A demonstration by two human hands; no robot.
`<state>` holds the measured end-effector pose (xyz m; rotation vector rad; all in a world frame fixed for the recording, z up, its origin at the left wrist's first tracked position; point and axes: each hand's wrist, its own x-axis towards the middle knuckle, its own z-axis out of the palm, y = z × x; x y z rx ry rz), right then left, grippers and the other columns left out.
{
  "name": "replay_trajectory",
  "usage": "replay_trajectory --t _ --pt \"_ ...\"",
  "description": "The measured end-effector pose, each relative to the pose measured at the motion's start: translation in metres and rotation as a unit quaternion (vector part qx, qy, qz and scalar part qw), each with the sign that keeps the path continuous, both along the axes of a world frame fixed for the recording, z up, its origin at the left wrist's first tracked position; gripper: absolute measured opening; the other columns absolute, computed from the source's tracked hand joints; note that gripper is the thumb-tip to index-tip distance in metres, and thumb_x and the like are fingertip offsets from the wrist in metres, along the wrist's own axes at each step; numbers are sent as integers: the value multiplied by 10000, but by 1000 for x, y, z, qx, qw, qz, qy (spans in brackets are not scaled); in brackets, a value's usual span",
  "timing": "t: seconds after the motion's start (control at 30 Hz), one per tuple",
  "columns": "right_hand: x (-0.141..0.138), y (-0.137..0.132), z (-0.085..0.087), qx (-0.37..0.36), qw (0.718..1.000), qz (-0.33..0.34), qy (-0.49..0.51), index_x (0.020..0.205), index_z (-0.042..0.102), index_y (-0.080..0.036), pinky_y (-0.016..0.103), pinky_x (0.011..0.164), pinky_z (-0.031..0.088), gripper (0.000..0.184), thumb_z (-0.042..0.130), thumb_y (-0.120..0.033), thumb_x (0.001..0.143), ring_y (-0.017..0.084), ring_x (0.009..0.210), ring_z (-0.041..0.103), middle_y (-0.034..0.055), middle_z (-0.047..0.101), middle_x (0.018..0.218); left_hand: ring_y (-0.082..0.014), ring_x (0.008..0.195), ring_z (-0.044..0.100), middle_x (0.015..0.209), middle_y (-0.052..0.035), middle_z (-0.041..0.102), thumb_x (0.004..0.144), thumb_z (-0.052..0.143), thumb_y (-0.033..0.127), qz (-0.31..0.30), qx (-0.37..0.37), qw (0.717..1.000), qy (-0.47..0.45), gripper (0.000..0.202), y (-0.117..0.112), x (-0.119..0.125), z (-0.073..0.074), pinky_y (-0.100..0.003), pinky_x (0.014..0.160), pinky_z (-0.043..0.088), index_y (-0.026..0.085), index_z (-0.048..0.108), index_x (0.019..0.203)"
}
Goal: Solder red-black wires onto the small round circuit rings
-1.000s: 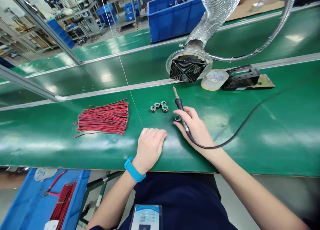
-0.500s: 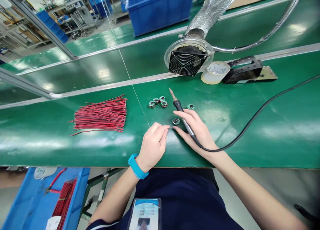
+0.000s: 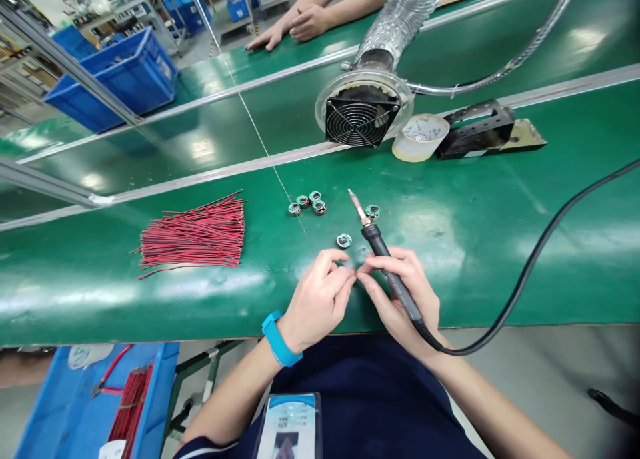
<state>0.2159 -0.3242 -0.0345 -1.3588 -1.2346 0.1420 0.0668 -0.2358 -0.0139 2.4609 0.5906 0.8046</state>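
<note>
My right hand (image 3: 400,289) grips a black soldering iron (image 3: 387,262), its metal tip pointing up and left beside a small round green board (image 3: 373,211). My left hand (image 3: 320,299), with a blue wristband, has its fingertips pinched against the right hand's fingertips; whatever sits between them is too small to make out. Another round board (image 3: 344,240) lies just beyond the hands. Three more small round boards (image 3: 306,203) are grouped farther back. A bundle of red and black wires (image 3: 195,236) lies to the left on the green bench (image 3: 500,246).
A fume fan on a foil duct (image 3: 359,116), a tape roll (image 3: 419,138) and a black metal stand (image 3: 477,129) sit at the back. The iron's black cable (image 3: 540,246) runs right. Another person's hands (image 3: 295,22) rest on the far belt. Blue crates (image 3: 117,76) stand far left.
Both hands pulled back toward the bench's near edge and met fingertip to fingertip. The iron came along, tip now near a round board. The view shifted, showing another person's hands.
</note>
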Motion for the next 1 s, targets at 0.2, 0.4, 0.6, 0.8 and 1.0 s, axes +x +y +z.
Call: replay_trajectory --t 0.2,0.4,0.6,0.8,1.0 --pt "-2 -1 0 -24 989 41 142 1144 672 -266 356 813 613 271 763 -141 922 149 833 716 17 639 1050 -190 816 563 698 4 611 990 718 256 76 96 991 -60 133 5 -3 10 -417 913 440 222 750 866" --pt "1 -1 -2 -33 992 8 121 1223 696 -283 422 876 626 349 798 -185 904 213 940 742 26 707 1005 -130 671 522 682 23 578 1028 670 268 56 -18 995 -84 178 14 -5 12 -310 695 440 193 730 877" --pt "17 -17 1 5 995 -92 32 1426 655 -327 432 859 643 454 648 -172 999 204 876 760 27 780 1027 -99 643 494 816 0 599 1012 667 207 67 -60 994 -67 109 45 -9 16 -251 585 407 191 756 951" --pt "16 -35 -7 6 993 -111 47 1434 668 -258 516 903 650 386 546 -310 1072 266 924 801 59 816 1052 -59 604 466 1128 -56 711 949 700 166 -17 -60 997 -45 105 63 3 12 -249 618 459 176 701 844" --pt "14 -30 -5 -51 958 -153 237 1189 748 -239 388 693 678 294 803 -337 917 218 742 780 27 801 914 -147 888 686 1027 -72 758 996 630 181 -52 -71 995 -55 152 67 10 0 -270 720 543 185 668 848"
